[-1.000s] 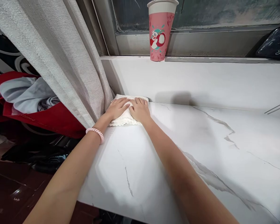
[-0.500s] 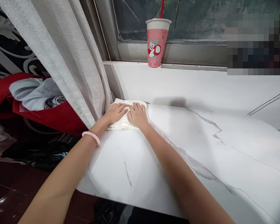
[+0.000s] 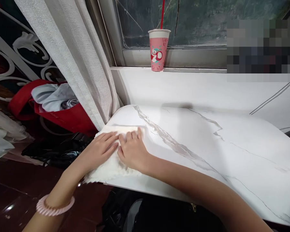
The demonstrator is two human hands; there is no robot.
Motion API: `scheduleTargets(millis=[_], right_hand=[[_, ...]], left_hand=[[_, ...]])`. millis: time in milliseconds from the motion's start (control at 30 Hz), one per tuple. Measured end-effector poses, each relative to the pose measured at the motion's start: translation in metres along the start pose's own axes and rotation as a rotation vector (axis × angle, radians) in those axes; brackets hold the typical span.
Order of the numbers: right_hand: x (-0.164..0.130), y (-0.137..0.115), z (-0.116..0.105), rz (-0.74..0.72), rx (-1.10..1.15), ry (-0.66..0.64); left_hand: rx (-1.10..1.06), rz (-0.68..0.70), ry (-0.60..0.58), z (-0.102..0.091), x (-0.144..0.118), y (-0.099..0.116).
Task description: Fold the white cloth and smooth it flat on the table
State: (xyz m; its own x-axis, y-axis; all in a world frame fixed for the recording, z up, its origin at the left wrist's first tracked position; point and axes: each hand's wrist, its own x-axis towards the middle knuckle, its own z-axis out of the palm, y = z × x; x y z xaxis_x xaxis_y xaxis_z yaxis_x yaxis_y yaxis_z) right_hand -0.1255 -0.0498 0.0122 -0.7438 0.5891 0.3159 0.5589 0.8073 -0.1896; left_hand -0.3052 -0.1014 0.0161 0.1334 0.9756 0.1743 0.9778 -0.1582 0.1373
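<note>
A folded white cloth (image 3: 111, 167) lies at the near left corner of a white marble-patterned tabletop (image 3: 195, 141), its edge hanging slightly over the front. My left hand (image 3: 99, 149) presses flat on the cloth's left part, fingers spread. My right hand (image 3: 132, 151) presses flat beside it, fingertips touching the left hand. A pink coil band (image 3: 54, 207) sits on my left wrist.
A pink paper cup (image 3: 158, 51) with a red straw stands on the window sill at the back. A grey curtain (image 3: 72, 54) hangs at the table's left edge. A red bag (image 3: 67, 117) with clothes and dark items sit on the floor to the left.
Both hands have dragged the cloth from the far left corner by the curtain toward the table's near edge. The view has tilted so more of the window shows.
</note>
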Motion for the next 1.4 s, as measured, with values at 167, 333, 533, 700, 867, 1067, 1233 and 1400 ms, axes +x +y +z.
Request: scheduleTargets(millis=[167, 333, 533, 700, 867, 1067, 1233, 1400], right_hand=[[-0.006, -0.011, -0.009, 0.002, 0.088, -0.046], [-0.005, -0.005, 0.009, -0.004, 0.157, 0.031], [0.017, 0.016, 0.02, -0.018, 0.18, 0.03], [0.05, 0.047, 0.025, 0.01, 0.145, 0.032], [0.084, 0.081, 0.03, 0.028, 0.132, -0.007], [0.113, 0.116, 0.034, 0.087, 0.166, 0.007], [0.134, 0.145, 0.033, 0.096, 0.238, -0.003], [0.143, 0.16, 0.032, 0.11, 0.248, 0.012]], left_hand=[[-0.118, -0.098, 0.084, 0.003, -0.024, 0.003], [-0.103, -0.117, 0.086, 0.01, -0.02, 0.005], [-0.09, -0.124, 0.034, 0.013, 0.012, -0.006], [-0.1, -0.07, 0.017, 0.016, 0.059, -0.02], [-0.095, -0.028, 0.043, 0.023, 0.107, -0.035], [-0.092, -0.037, 0.046, 0.031, 0.153, -0.044], [-0.088, -0.078, 0.088, 0.038, 0.183, -0.044], [-0.064, -0.084, 0.107, 0.043, 0.202, -0.042]])
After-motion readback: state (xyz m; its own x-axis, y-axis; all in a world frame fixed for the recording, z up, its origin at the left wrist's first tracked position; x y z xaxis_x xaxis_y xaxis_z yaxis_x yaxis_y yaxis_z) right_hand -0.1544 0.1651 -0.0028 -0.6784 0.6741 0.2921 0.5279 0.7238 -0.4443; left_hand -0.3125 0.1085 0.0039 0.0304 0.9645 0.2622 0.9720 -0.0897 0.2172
